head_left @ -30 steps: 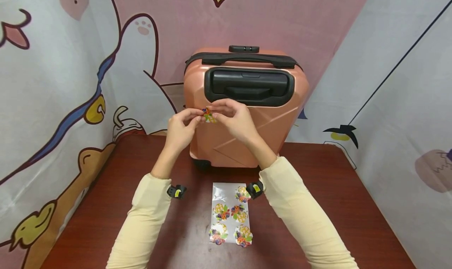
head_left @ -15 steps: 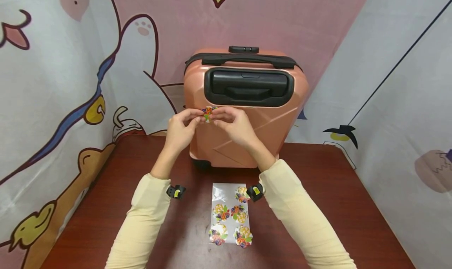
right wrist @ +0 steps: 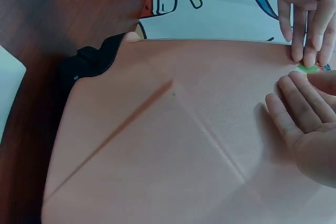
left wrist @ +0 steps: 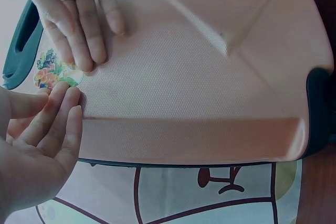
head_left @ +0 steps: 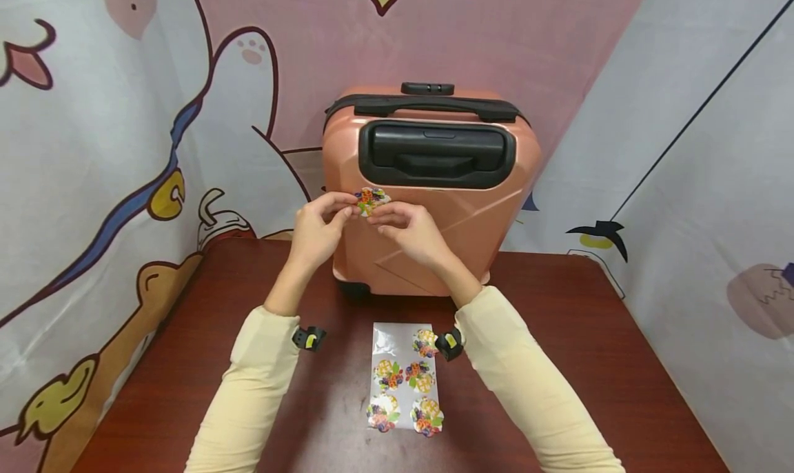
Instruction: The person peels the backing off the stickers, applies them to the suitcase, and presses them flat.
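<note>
A fruit-patterned sticker [head_left: 371,197] lies against the upper left of the front of an orange suitcase [head_left: 428,245]. At the sticker's left edge, the thumb and fingertips of my left hand [head_left: 318,230] touch it. My right hand [head_left: 417,233] has its fingertips on the lower right part of the sticker. In the left wrist view the sticker [left wrist: 48,72] appears flat on the suitcase shell, partly covered by fingers of both hands. The right wrist view has only a sliver of the sticker [right wrist: 310,68] between the two hands; the right fingers extend nearly straight.
A sticker sheet [head_left: 403,335] with several fruit stickers lies on the brown table [head_left: 527,363] in front of the suitcase. The suitcase's black handle recess [head_left: 437,154] is just above the hands. A cartoon-printed cloth [head_left: 465,32] hangs behind.
My right hand has slid down across the sticker from its upper edge to its lower right, uncovering more of the pattern. My left hand has stayed at the left edge.
</note>
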Demonstrator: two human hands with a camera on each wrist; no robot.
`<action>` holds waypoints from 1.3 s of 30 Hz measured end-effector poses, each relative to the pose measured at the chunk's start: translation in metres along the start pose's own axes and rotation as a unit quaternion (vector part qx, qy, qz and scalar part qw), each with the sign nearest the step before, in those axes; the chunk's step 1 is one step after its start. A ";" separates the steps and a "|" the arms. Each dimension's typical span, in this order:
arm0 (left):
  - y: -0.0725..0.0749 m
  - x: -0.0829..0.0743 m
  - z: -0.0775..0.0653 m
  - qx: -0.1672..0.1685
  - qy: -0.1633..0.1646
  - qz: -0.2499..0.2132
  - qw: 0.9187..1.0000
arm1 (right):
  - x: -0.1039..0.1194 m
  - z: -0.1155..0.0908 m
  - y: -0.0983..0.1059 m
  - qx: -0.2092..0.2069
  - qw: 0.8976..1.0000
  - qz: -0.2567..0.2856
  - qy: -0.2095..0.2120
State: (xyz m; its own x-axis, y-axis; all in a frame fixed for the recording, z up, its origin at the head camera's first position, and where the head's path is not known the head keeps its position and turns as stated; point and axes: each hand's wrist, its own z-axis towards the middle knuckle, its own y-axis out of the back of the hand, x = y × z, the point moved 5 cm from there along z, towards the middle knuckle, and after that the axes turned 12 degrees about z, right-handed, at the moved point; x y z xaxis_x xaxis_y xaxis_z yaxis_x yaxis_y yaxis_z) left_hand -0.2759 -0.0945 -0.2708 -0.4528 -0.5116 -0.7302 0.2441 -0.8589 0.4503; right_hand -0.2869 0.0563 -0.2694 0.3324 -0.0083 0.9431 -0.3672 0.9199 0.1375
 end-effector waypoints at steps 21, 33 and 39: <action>-0.001 0.001 -0.001 0.003 -0.005 0.005 1.000 | 0.001 0.001 0.002 -0.012 0.999 -0.037 0.006; -0.001 0.000 -0.001 0.003 -0.009 0.003 1.000 | 0.018 0.001 0.009 -0.026 0.998 -0.011 0.059; -0.003 0.001 -0.001 0.004 -0.011 -0.008 1.000 | -0.005 -0.005 0.011 -0.029 0.998 -0.048 0.016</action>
State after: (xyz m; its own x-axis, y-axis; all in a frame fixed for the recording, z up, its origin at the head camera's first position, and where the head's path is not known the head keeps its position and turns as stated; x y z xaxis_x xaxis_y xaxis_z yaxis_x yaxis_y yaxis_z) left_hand -0.2765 -0.0926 -0.2731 -0.4763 -0.4965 -0.7257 0.2302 -0.8670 0.4420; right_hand -0.2887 0.0683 -0.2744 0.3909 -0.0862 0.9164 -0.2825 0.9363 0.2086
